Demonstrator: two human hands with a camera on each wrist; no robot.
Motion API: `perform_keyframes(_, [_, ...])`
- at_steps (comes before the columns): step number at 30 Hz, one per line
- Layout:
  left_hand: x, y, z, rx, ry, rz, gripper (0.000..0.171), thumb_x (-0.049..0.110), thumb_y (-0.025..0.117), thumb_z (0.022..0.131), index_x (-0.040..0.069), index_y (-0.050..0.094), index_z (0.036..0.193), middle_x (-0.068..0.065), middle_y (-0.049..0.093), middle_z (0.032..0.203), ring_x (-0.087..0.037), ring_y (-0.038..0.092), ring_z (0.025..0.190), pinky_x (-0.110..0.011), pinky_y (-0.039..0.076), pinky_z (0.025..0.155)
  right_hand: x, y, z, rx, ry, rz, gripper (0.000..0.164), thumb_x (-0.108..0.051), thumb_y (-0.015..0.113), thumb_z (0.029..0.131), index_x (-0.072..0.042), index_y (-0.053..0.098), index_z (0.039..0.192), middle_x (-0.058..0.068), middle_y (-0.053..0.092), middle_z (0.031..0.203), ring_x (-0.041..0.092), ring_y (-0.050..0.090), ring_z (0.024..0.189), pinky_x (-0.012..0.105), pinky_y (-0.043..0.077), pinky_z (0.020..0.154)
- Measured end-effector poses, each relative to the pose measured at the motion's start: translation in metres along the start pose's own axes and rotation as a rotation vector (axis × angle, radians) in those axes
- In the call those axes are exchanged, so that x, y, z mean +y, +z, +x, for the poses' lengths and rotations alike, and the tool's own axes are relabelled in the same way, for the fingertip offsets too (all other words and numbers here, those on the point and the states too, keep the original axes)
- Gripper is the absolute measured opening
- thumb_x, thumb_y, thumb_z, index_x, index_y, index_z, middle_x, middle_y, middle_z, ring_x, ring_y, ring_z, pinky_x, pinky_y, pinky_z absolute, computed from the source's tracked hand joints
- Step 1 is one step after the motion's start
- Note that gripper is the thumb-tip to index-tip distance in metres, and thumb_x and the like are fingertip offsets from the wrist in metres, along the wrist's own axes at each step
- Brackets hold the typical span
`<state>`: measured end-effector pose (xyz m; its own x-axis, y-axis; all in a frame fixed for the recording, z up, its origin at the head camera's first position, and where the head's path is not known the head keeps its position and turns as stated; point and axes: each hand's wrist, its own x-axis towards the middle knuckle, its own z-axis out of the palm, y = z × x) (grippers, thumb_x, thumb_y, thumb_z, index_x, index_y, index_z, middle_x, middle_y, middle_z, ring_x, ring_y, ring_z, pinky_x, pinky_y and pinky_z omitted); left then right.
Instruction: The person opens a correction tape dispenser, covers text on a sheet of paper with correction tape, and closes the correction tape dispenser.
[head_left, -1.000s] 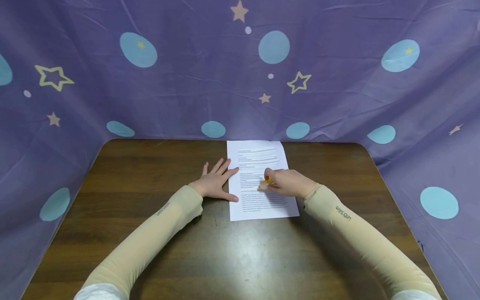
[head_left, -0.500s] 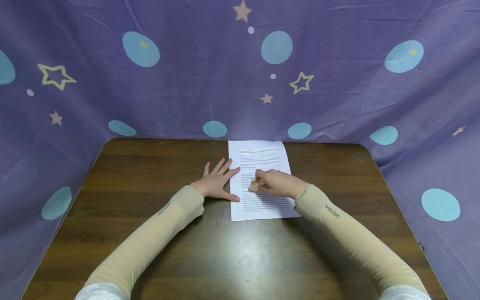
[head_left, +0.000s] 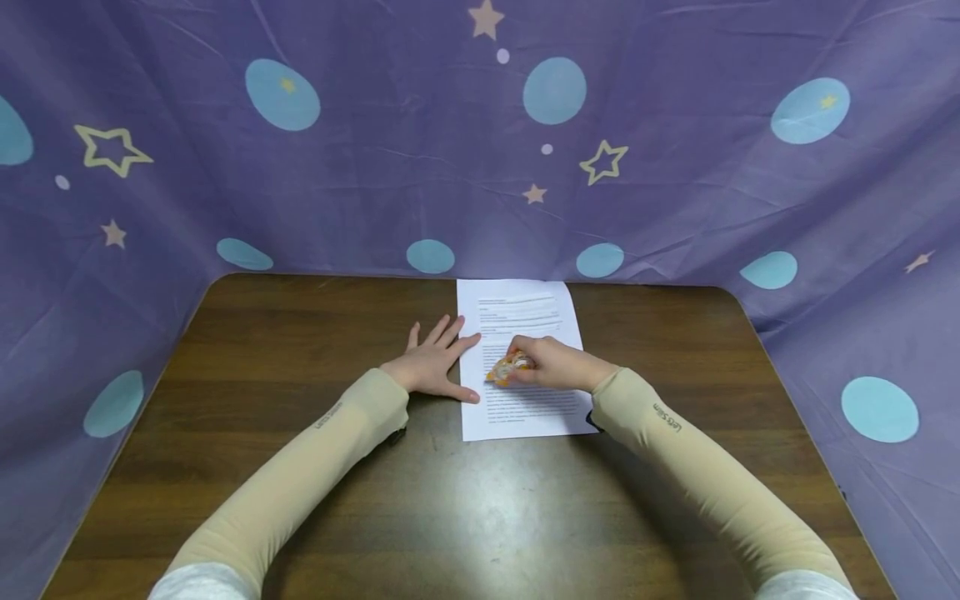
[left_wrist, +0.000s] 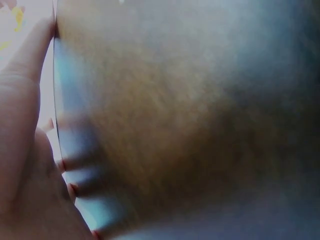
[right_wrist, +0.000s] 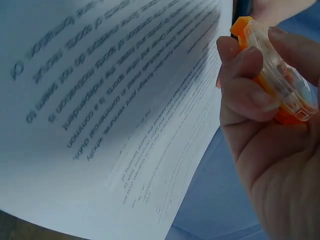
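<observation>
A printed sheet of paper point(head_left: 525, 421) lies on the table, its far edge by the curtain. My left hand point(head_left: 429, 368) is spread flat at its left side, with thumb and index fingertips on the sheet's margin; the left wrist view shows the thumb point(left_wrist: 22, 65) close up. Over the middle of the text, my right hand point(head_left: 558, 364) holds an orange, see-through correction tape dispenser point(head_left: 507, 367). In the right wrist view, the thumb and curled fingers pinch the dispenser point(right_wrist: 275, 72) by its sides, its orange tip pointing away from the palm.
The brown wooden table point(head_left: 480, 517) extends around the sheet on both sides and in front. A purple curtain point(head_left: 420, 167) with stars and blue ovals hangs behind the table and along its sides. Beige sleeves point(head_left: 300, 483) cover both forearms.
My right hand has slid left across the sheet with the correction tape dispenser and turned a little, so more of the dispenser shows. The left hand stays in place.
</observation>
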<state>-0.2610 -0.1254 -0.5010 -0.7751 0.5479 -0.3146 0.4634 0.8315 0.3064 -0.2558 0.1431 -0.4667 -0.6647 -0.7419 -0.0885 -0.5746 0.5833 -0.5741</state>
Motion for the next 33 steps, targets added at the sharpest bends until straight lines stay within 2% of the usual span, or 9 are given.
perform_keyframes(3, [-0.001, 0.000, 0.001, -0.008, 0.002, -0.008, 0.115, 0.078, 0.069, 0.082, 0.027, 0.014, 0.169, -0.010, -0.011, 0.175, -0.033, -0.015, 0.160, -0.075, -0.007, 0.117, 0.001, -0.001, 0.000, -0.004, 0.002, 0.021, 0.021, -0.016, 0.072, 0.099, -0.005, 0.061, 0.113, -0.002, 0.062, 0.069, 0.004, 0.042, 0.055, 0.023, 0.037, 0.055])
perform_keyframes(5, [-0.003, 0.001, 0.002, -0.006, 0.005, -0.008, 0.116, 0.079, 0.069, 0.082, 0.027, 0.014, 0.170, -0.011, -0.011, 0.175, -0.033, -0.015, 0.160, -0.075, -0.008, 0.117, 0.001, -0.001, 0.000, 0.003, -0.008, 0.001, 0.021, -0.014, 0.072, 0.099, -0.005, 0.061, 0.113, 0.000, 0.066, 0.074, 0.004, 0.048, 0.058, 0.023, 0.042, 0.058])
perform_keyframes(11, [-0.006, 0.003, 0.004, -0.002, 0.010, -0.011, 0.118, 0.081, 0.069, 0.080, 0.027, 0.014, 0.170, -0.011, -0.011, 0.175, -0.034, -0.015, 0.160, -0.075, -0.009, 0.117, -0.002, 0.002, 0.002, 0.018, -0.082, -0.136, 0.016, -0.015, 0.074, 0.098, -0.005, 0.066, 0.109, 0.004, 0.073, 0.093, 0.009, 0.063, 0.077, 0.030, 0.054, 0.074])
perform_keyframes(16, [-0.002, -0.002, 0.001, -0.020, 0.015, -0.019, 0.118, 0.078, 0.072, 0.080, 0.027, 0.013, 0.170, -0.011, -0.012, 0.175, -0.034, -0.016, 0.159, -0.075, -0.008, 0.117, -0.006, 0.005, 0.003, 0.024, -0.114, -0.204, 0.012, -0.015, 0.075, 0.098, -0.008, 0.068, 0.105, 0.002, 0.073, 0.093, 0.010, 0.064, 0.079, 0.032, 0.055, 0.075])
perform_keyframes(26, [0.002, -0.004, -0.004, -0.013, 0.020, -0.017, 0.116, 0.075, 0.073, 0.082, 0.025, 0.015, 0.169, -0.013, -0.010, 0.175, -0.036, -0.013, 0.160, -0.077, -0.007, 0.116, -0.010, 0.012, 0.010, 0.028, -0.139, -0.215, 0.015, -0.018, 0.077, 0.097, -0.010, 0.070, 0.106, -0.001, 0.074, 0.095, 0.011, 0.069, 0.085, 0.032, 0.057, 0.079])
perform_keyframes(33, [-0.002, -0.001, 0.000, -0.013, 0.016, -0.037, 0.118, 0.075, 0.074, 0.081, 0.026, 0.014, 0.170, -0.012, -0.011, 0.175, -0.034, -0.016, 0.159, -0.075, -0.009, 0.117, -0.017, 0.014, 0.012, 0.028, -0.102, -0.302, 0.015, -0.019, 0.077, 0.096, -0.011, 0.066, 0.100, -0.001, 0.070, 0.087, 0.012, 0.064, 0.075, 0.032, 0.056, 0.072])
